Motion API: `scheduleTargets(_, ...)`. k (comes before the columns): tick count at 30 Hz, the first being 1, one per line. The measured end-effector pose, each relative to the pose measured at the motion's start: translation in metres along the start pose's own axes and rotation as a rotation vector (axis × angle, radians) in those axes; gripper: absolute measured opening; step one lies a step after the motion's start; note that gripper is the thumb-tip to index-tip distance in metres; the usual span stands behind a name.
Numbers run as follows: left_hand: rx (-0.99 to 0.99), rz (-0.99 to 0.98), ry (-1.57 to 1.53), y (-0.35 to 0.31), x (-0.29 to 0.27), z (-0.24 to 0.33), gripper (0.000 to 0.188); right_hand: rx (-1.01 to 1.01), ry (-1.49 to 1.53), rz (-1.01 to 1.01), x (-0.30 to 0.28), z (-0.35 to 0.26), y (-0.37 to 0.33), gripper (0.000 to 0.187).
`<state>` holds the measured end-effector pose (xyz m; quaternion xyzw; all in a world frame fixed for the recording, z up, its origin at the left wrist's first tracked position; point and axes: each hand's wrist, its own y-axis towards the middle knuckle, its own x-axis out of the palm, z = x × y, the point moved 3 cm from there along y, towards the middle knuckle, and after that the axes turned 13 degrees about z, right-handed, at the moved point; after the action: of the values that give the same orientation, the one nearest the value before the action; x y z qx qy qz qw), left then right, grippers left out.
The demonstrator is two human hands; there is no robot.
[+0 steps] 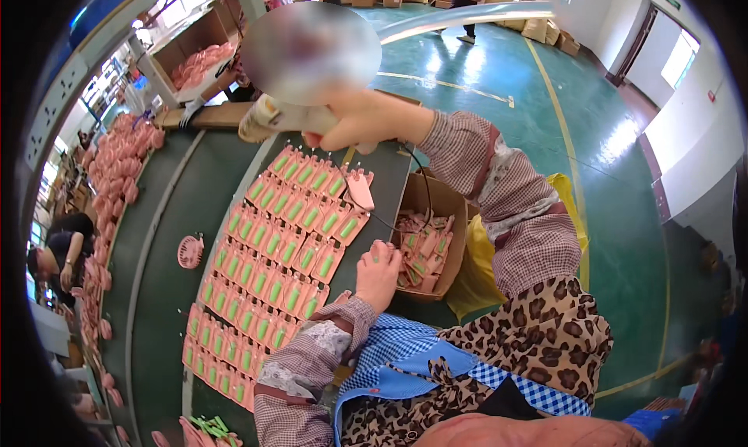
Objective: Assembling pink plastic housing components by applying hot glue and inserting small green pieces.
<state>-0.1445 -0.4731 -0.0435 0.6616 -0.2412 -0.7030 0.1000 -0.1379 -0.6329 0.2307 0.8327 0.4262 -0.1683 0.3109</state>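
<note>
"Where's that pale hand tool (263,118)?"

"In the right hand (375,120), fingers wrapped round it, raised beyond the rows of green-centred pink casings (274,248), ribbed end pointing left."

"And the left hand (378,277)?"

"Fingers curled, just beside the carton (458,241); I can't tell whether they're gripping anything."

"The lone pink casing (359,191)?"

"At the rows' far-right corner, ahead of the left hand and slightly left, long axis mostly fore-and-aft. Which hand's nearer, I can't judge."
</note>
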Motion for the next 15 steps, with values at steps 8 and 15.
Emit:
scheduleTargets(8, -0.001, -0.033, -0.328, 0.012, -0.046, 0.006, 0.058, -0.026, 0.109, -0.045, 0.035, -0.004, -0.004, 0.030)
scheduleTargets(15, -0.353, 0.023, -0.502, -0.062, -0.171, -0.034, 0.050, 0.160, 0.282, -0.212, 0.082, -0.037, -0.024, 0.025)
